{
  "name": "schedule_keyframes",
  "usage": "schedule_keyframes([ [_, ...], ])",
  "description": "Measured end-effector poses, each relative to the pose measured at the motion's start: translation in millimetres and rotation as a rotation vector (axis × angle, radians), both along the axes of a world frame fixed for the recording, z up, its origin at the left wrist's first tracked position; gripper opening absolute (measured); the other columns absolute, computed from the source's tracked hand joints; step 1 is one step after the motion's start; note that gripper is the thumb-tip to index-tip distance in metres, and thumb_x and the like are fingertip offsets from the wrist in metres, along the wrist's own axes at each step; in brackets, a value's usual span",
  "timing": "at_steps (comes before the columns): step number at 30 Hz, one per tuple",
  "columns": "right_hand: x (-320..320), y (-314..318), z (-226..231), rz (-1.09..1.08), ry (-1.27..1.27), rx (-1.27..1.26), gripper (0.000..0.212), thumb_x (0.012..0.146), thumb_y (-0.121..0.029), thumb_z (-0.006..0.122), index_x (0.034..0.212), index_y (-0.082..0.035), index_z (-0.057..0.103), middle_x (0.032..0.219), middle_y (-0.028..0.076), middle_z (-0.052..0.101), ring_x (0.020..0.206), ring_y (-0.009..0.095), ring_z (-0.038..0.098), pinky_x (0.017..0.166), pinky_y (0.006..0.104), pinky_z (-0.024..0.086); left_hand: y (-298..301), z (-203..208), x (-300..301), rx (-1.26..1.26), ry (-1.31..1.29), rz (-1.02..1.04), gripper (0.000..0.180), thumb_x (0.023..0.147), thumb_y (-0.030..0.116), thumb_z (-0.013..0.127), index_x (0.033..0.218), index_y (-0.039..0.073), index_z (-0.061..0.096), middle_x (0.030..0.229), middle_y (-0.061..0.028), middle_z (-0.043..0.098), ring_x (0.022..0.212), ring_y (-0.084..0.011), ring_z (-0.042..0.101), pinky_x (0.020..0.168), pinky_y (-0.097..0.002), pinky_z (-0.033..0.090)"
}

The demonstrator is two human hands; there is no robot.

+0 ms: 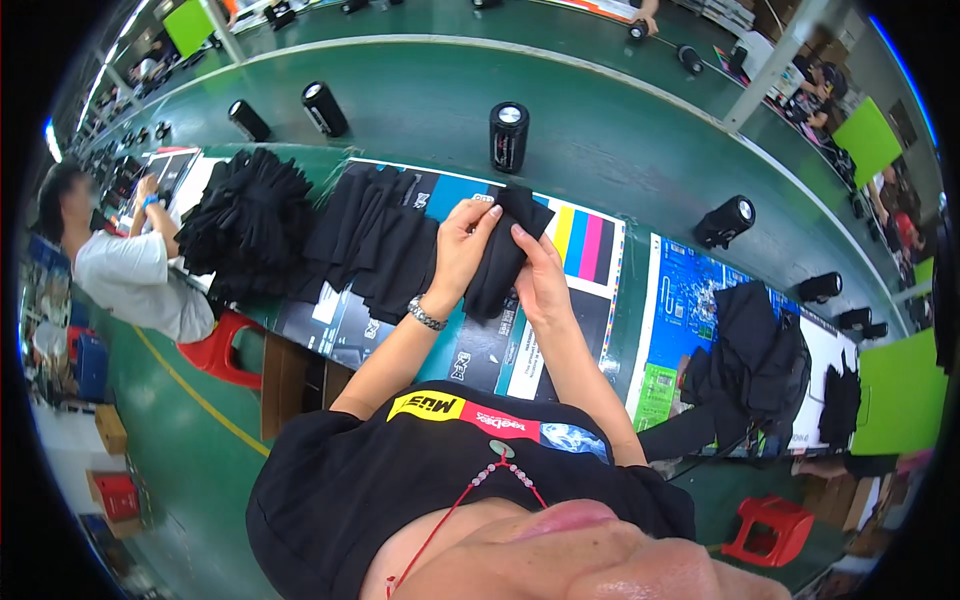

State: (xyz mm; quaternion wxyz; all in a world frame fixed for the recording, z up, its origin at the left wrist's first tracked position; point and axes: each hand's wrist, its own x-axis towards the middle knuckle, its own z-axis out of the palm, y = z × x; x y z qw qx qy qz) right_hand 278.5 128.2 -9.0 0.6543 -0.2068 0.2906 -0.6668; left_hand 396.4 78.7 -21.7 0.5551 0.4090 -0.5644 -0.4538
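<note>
A black fabric piece, long and narrow like a sleeve or pouch, lies between my two hands over the printed sheets. My left hand pinches its left edge near the top, thumb and fingertips pressed together. On the other side, my right hand grips the right edge, thumb on top and the other fingers partly hidden by the cloth. Just left of my left hand, several similar black pieces lie flat and overlapping. Beyond them rises a thick heap of the same black cloth.
Black cylindrical speakers, one straight ahead, stand along the green bench. Printed sheets cover the worktop. A crumpled black cloth pile lies at right. A co-worker sits at left. Red stools stand on the floor.
</note>
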Motion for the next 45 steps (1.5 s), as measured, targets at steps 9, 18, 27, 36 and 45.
schedule_keyframes([
  [9, -77, 4, -46, -0.119, -0.337, 0.021, 0.019, 0.088, -0.018, 0.043, 0.083, -0.002, 0.051, 0.067, 0.005, 0.043, 0.066, 0.02, 0.047, 0.079, 0.0352, 0.045, -14, 3, -11, 0.423, 0.605, -0.251, 0.024, 0.098, 0.023, 0.05, 0.106, 0.003, 0.062, 0.091, -0.0005, 0.066, 0.077, -0.0073, 0.062, 0.067, -0.0211, 0.051],
  [18, -31, 14, 28, 0.127, 0.273, 0.043, 0.016, 0.09, -0.007, 0.053, 0.105, -0.004, 0.053, 0.081, 0.002, 0.055, 0.05, 0.005, 0.042, 0.038, 0.02, 0.029, 14, 42, -6, -0.315, 0.028, -0.279, 0.014, 0.087, 0.004, 0.06, 0.097, -0.004, 0.065, 0.105, -0.0061, 0.054, 0.092, -0.0123, 0.051, 0.084, -0.0246, 0.041],
  [27, -36, 23, 39, 0.111, 0.302, -0.028, 0.017, 0.084, -0.009, 0.065, 0.097, -0.004, 0.056, 0.084, 0.005, 0.061, 0.054, 0.009, 0.052, 0.043, 0.0219, 0.037, 8, 48, 7, 0.179, 0.477, -0.464, 0.024, 0.096, 0.019, 0.054, 0.103, -0.001, 0.066, 0.096, -0.0008, 0.064, 0.092, -0.006, 0.055, 0.081, -0.0225, 0.044],
  [36, -77, -40, 49, -0.103, 0.226, -0.06, 0.013, 0.085, -0.012, 0.064, 0.096, -0.008, 0.058, 0.081, -0.001, 0.058, 0.065, 0.007, 0.055, 0.046, 0.0209, 0.039, -57, 46, -6, 0.445, 0.321, -0.714, 0.03, 0.095, 0.023, 0.054, 0.117, 0.002, 0.058, 0.103, -0.0039, 0.065, 0.089, -0.0102, 0.062, 0.08, -0.0246, 0.048],
  [45, -53, -163, 12, -0.866, 1.101, -0.003, 0.026, 0.078, -0.016, 0.065, 0.094, 0.003, 0.061, 0.084, 0.023, 0.064, 0.08, 0.042, 0.061, 0.073, 0.0463, 0.048, -191, 15, -35, -0.002, 0.143, -0.118, 0.023, 0.082, 0.006, 0.066, 0.103, -0.002, 0.066, 0.09, -0.0037, 0.065, 0.076, -0.0085, 0.057, 0.065, -0.0216, 0.043],
])
